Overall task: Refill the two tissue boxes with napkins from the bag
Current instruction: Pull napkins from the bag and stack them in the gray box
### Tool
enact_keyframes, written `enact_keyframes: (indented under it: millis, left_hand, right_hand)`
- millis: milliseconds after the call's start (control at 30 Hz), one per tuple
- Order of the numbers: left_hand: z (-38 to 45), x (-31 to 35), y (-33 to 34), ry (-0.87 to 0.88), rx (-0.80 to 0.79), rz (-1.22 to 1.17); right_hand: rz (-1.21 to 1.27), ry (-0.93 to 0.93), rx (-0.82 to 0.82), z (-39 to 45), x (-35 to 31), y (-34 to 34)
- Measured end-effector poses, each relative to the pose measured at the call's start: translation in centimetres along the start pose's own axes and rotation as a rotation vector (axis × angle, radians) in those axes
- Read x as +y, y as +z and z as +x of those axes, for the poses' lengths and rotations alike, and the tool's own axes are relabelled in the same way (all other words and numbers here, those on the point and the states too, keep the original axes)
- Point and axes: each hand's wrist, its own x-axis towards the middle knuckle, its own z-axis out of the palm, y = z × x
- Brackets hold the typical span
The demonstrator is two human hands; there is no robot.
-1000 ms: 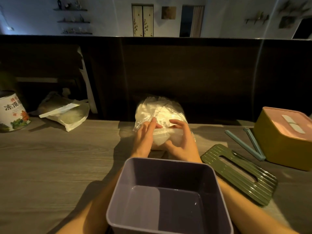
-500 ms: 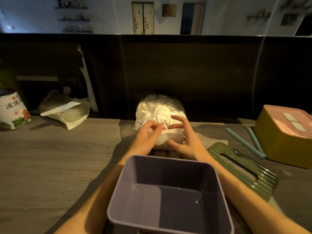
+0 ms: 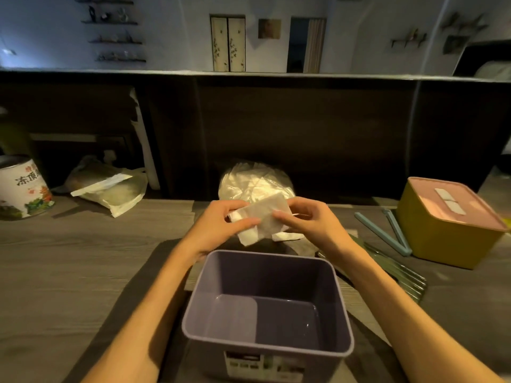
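Napkins (image 3: 261, 217) — a small folded stack was held between both hands, just above the far rim of the purple tissue box (image 3: 266, 308), in front of the bag (image 3: 254, 181) on the surface (image 3: 83, 258). Left hand (image 3: 221, 226) and right hand (image 3: 307, 222): each grip clamped on the stack. Purple box was seen open and empty — nothing loaded yet. Yellow tissue box (image 3: 442, 228) was still lidded at right, contents hidden. Judged early: both refills left.

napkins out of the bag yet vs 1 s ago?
Yes. The napkins, inside the bag before, are now held by both hands in front of it, nearer the purple box.
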Motion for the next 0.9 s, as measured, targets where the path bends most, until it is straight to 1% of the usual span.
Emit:
enact_keyframes:
  millis: [133, 267, 367, 433, 533, 633, 733, 767, 833, 900]
  left_hand:
    - [-0.9, 3.2, -1.0, 0.014, 0.014, -0.133]
    - [-2.8, 6.2, -2.4, 0.047, -0.004, -0.171]
    - [-5.0, 7.8, -3.2, 0.065, 0.024, -0.213]
    - [-6.3, 7.9, -3.4, 0.016, 0.062, -0.28]
    - [-8.9, 7.3, -2.7, -0.09, 0.088, -0.355]
    - [-10.8, 5.5, -1.2, -0.237, 0.106, -0.364]
    - [-11.8, 4.5, -0.2, -0.387, 0.134, -0.452]
    - [-12.0, 3.9, 0.0, -0.407, 0.126, -0.516]
    - [-12.7, 3.3, 0.3, -0.391, 0.131, -0.572]
    - [-13.2, 2.7, 0.7, -0.355, 0.13, -0.531]
  right_hand:
    - [0.15, 0.063, -0.016, -0.5, -3.3, -0.4]
    - [0.251, 0.074, -0.115, -1.7, -6.7, -0.9]
    - [0.318, 0.034, -0.087, -2.7, -9.1, -0.9]
    - [0.416, 0.04, -0.059, -3.3, -10.4, -1.0]
    - [0.497, 0.086, -0.082, -4.5, -12.1, -1.0]
    - [0.367, 0.136, -0.122, -6.0, -12.5, -0.3]
    - [0.27, 0.26, -0.203, -7.4, -12.2, 0.7]
    - [0.232, 0.299, -0.225, -7.9, -12.0, 1.0]
    - [0.14, 0.379, -0.245, -8.5, -11.7, 1.6]
    - [0.048, 0.464, -0.252, -8.9, -11.2, 2.2]
